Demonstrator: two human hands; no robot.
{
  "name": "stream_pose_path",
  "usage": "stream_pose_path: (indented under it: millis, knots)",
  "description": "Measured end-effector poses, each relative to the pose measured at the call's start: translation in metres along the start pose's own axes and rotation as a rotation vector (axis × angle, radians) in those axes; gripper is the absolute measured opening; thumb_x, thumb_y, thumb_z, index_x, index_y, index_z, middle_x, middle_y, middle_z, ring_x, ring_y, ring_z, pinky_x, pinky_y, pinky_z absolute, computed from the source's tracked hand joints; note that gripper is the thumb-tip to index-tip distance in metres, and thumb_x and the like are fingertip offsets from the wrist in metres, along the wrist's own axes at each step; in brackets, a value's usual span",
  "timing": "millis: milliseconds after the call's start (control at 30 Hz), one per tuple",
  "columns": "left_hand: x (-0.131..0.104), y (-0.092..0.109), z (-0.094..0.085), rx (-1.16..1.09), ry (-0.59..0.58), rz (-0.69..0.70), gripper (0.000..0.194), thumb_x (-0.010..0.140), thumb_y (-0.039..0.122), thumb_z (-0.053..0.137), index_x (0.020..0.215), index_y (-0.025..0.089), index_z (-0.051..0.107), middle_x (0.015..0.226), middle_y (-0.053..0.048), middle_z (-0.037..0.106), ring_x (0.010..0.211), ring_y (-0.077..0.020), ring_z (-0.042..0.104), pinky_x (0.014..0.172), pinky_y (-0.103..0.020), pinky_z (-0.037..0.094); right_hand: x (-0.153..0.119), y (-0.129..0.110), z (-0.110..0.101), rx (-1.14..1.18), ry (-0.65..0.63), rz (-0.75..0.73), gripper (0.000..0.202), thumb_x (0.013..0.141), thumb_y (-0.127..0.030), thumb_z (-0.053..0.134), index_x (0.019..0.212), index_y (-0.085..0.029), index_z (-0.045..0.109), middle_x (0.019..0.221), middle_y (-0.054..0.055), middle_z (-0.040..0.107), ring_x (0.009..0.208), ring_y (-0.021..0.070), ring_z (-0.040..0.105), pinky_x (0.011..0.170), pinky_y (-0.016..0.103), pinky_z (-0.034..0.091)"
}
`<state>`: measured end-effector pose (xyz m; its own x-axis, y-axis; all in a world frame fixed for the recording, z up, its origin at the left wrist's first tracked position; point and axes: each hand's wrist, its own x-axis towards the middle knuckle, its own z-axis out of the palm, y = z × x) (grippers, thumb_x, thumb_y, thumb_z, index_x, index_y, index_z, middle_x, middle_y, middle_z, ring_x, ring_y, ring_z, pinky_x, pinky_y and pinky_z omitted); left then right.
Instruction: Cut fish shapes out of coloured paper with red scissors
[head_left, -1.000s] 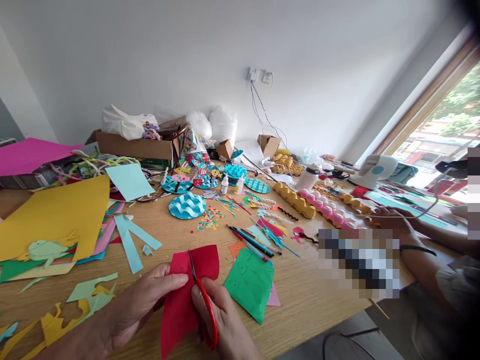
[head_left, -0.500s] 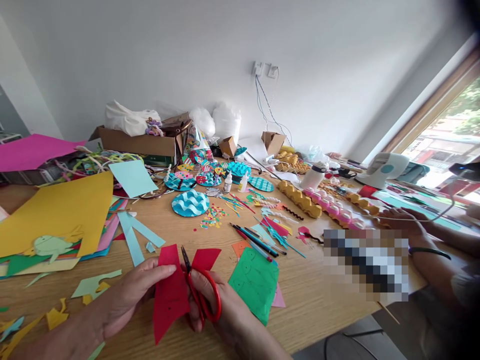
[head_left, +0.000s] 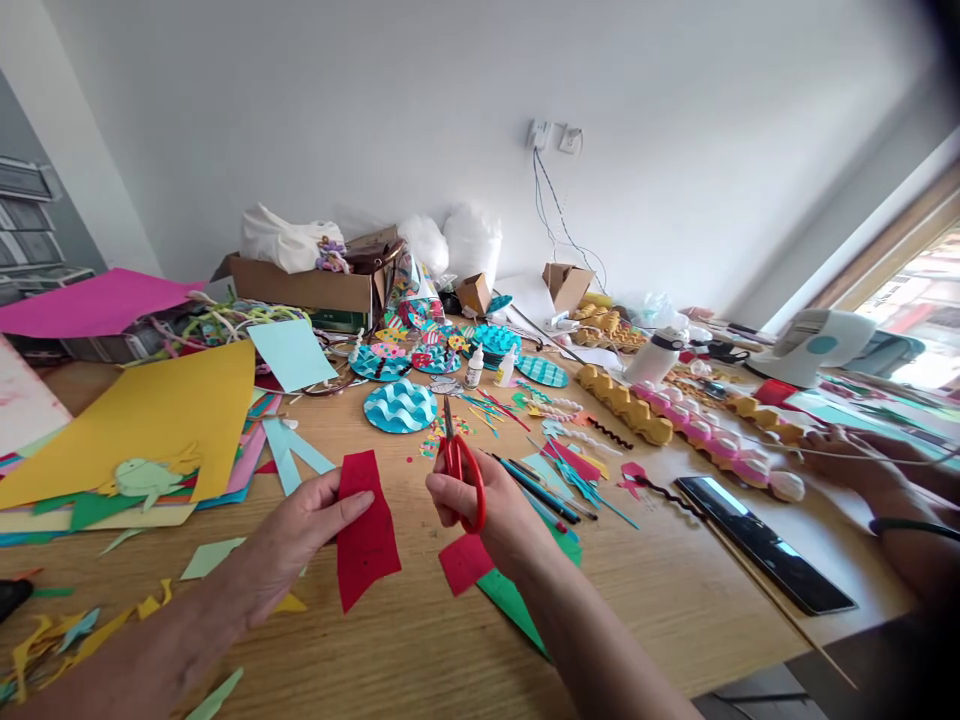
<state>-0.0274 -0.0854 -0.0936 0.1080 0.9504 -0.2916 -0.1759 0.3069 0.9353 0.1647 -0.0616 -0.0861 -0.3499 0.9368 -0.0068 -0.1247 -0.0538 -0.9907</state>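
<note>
My left hand (head_left: 306,532) pinches a piece of red paper (head_left: 367,545) between thumb and fingers, with faint marks drawn near its lower end. In my right hand (head_left: 506,515) are red-handled scissors (head_left: 453,458), raised with their blades pointing away from me and apart from the paper. Below that hand a smaller red paper piece (head_left: 463,565) lies on the table. Partly hidden under my right wrist is a green paper sheet (head_left: 517,605). Several pens (head_left: 544,490) lie just beyond.
Coloured paper sheets (head_left: 135,425) and scraps (head_left: 97,655) cover the left side. Wavy blue discs (head_left: 400,406), glue bottles (head_left: 475,368) and egg-carton strips (head_left: 626,405) stand farther back. At right, a phone-like black slab (head_left: 765,545) lies near another person's hands (head_left: 844,460).
The scissors have come away from the red paper and lifted forward. A cut red piece now lies on the table. My view has turned slightly, shifting the scene rightward.
</note>
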Motion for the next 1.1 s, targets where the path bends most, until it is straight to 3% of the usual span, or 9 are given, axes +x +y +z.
stream_pose_path:
  millis: [100,267,433,733,900,1100]
  knots:
    - [0.004,0.002,0.004,0.014,0.032,0.083,0.032,0.062,0.039,0.085,0.086,0.020,0.075,0.076,-0.001,0.078,0.076,-0.0211,0.067,0.071,-0.028,0.051,0.013,-0.006,0.004,-0.037,0.020,-0.008,0.031,0.065,-0.032,0.074,0.076,-0.018,0.049,0.062,-0.007,0.053,0.050,0.0078,0.047,0.049,0.022,0.035]
    - [0.015,-0.005,0.004,-0.065,0.147,0.221,0.031,0.060,0.039,0.086,0.082,0.021,0.072,0.071,0.002,0.075,0.067,-0.0164,0.064,0.061,-0.023,0.049,0.019,-0.001,0.012,-0.097,-0.063,0.058,0.032,0.059,-0.028,0.077,0.073,-0.018,0.050,0.061,-0.007,0.056,0.052,0.0090,0.048,0.048,0.021,0.036]
    - [0.019,-0.011,0.004,-0.154,0.234,0.253,0.033,0.054,0.041,0.088,0.074,0.022,0.070,0.063,0.005,0.072,0.061,-0.0145,0.063,0.058,-0.021,0.050,0.018,0.013,0.015,0.021,-0.071,0.093,0.026,0.056,-0.017,0.071,0.072,-0.019,0.050,0.061,-0.007,0.057,0.053,0.0085,0.046,0.050,0.021,0.035]
    - [0.014,-0.023,-0.002,-0.187,0.058,0.061,0.030,0.057,0.040,0.087,0.077,0.021,0.075,0.065,0.004,0.072,0.064,-0.0142,0.062,0.061,-0.022,0.052,0.019,0.020,0.014,0.070,0.006,0.034,0.025,0.055,-0.016,0.070,0.072,-0.018,0.052,0.067,-0.006,0.057,0.060,0.0102,0.051,0.055,0.021,0.038]
    - [0.015,-0.031,-0.003,-0.101,0.105,0.088,0.025,0.057,0.037,0.085,0.068,0.019,0.071,0.061,0.002,0.070,0.056,-0.0133,0.056,0.053,-0.023,0.048,0.019,0.019,0.013,0.102,0.028,0.003,0.026,0.055,-0.016,0.071,0.072,-0.018,0.051,0.065,-0.007,0.057,0.058,0.0091,0.049,0.055,0.021,0.038]
    - [0.009,-0.025,0.004,0.084,0.107,0.178,0.018,0.064,0.035,0.075,0.063,0.019,0.067,0.058,0.002,0.065,0.057,-0.0148,0.053,0.053,-0.025,0.045,0.019,0.020,0.014,0.182,0.066,-0.059,0.029,0.059,-0.021,0.075,0.075,-0.019,0.050,0.062,-0.007,0.057,0.055,0.0089,0.048,0.053,0.021,0.036]
